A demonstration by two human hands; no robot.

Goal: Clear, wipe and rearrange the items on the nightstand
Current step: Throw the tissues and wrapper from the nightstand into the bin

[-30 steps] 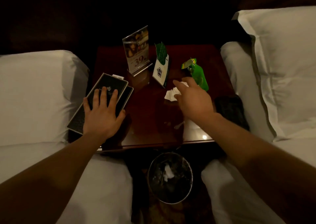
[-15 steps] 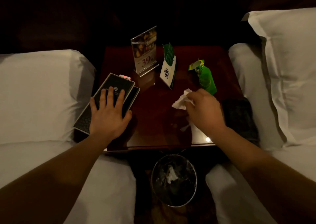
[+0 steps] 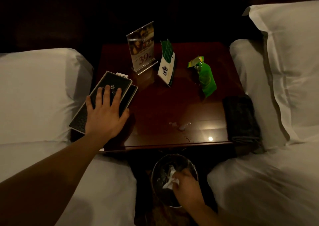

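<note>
The dark red nightstand point(image 3: 158, 115) stands between two beds. My left hand point(image 3: 105, 115) rests flat, fingers spread, on two stacked black folders point(image 3: 119, 83) at its left edge. My right hand point(image 3: 186, 187) is down over the round bin point(image 3: 156, 172) in front of the nightstand, pinching a crumpled white tissue point(image 3: 170, 182). On the top stand an acrylic sign holder point(image 3: 142, 48) reading 39, a green and white tent card point(image 3: 167, 65) and a torn green snack wrapper point(image 3: 205, 77). A small wet smear point(image 3: 181, 125) lies near the front edge.
A folded dark cloth point(image 3: 241, 120) lies at the nightstand's right edge against the bed. White pillows flank both sides, the left pillow point(image 3: 38, 91) touching the folders and the right pillow point(image 3: 290, 61) higher up. A lamp reflection point(image 3: 210, 138) glints on the front right corner.
My right hand has carried the white tissue from the middle of the nightstand down over the bin. My left hand has stayed on the folders.
</note>
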